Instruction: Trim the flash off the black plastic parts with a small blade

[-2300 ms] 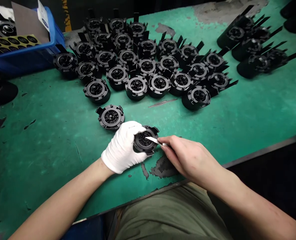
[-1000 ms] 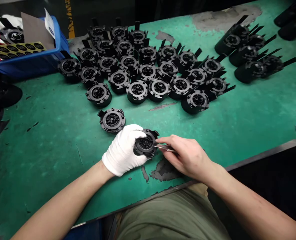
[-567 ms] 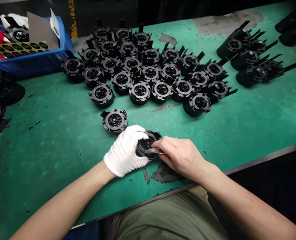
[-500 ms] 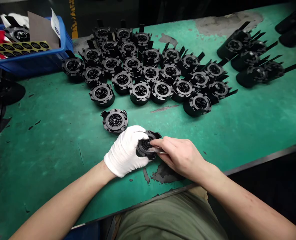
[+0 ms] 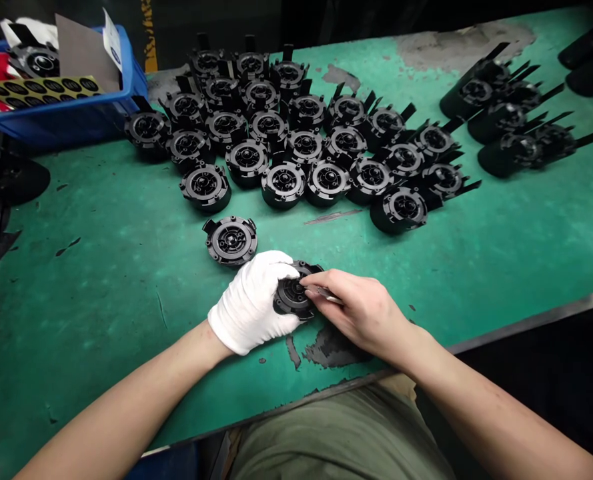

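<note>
My left hand, in a white glove, is closed round the left side of a round black plastic part held low over the green bench. Concentric rings and ribs show on its upper face. My bare right hand grips a thin silvery metal tool, whose exact kind I cannot make out. Its fingertips are at the part's right side, over the ribbed face, hiding some of it. Just beyond my glove another round black part lies face up with a tab at its upper left.
Several similar black parts stand grouped across the bench. Longer black cylinders with upright strips stand at the right. A blue bin at the upper left holds a sticker sheet and cardboard.
The metal tool has turned in my right hand: its bright tip lay across the part's face before and now points back along my fingers. My left hand keeps its hold.
</note>
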### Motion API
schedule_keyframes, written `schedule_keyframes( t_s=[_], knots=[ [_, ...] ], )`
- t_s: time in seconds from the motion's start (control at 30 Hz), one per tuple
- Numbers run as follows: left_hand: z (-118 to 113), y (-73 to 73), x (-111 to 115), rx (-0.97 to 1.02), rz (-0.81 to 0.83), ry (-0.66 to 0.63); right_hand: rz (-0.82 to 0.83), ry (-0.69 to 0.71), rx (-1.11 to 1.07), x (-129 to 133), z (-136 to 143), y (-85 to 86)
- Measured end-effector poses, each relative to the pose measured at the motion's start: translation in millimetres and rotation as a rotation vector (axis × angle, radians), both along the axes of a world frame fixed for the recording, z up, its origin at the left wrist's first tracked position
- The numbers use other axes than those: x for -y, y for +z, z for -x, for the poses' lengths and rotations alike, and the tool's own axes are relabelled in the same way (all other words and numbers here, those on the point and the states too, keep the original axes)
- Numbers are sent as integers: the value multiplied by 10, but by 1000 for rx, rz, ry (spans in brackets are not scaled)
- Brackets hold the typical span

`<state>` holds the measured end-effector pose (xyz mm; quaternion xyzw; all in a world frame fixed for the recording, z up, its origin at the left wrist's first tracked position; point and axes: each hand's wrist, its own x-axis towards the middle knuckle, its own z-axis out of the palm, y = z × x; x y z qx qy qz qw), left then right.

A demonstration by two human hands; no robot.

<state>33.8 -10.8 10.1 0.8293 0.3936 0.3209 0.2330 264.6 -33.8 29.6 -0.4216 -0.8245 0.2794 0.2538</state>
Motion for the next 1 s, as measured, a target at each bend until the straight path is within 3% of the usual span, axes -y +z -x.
schedule_keyframes(
  t_s=[0.33, 0.57, 0.77, 1.0],
  knots=[
    [3, -37, 10, 7, 24, 5, 25, -49, 154, 11, 84, 149],
    [-5, 14, -6, 31, 7, -16, 72, -125, 48, 101, -46, 112],
    [39, -57, 8, 50, 0, -31, 109, -95, 199, 156, -181, 286],
    [56, -75, 16, 48, 8, -40, 99, -149, 278, 290, -121, 278]
  ],
)
